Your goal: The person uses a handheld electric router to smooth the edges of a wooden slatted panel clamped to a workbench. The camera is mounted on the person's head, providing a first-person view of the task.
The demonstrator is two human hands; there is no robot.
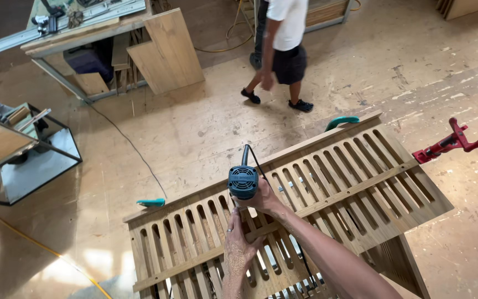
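Head view: gripping a teal trim router (243, 181) with right hand (265, 200) and left hand (239, 249), both closed around it, on slatted wooden panel (349, 182). Nearby: teal clamps (341, 121), red clamp (450, 143), person walking (283, 50). Router base hiding behind the hands; panel cut off below.

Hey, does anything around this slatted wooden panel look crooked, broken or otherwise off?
Nothing looks broken. The slatted wooden panel has even slats. Both hands, left hand and right hand, grip the teal corded power tool on it. A red clamp juts from its far corner.
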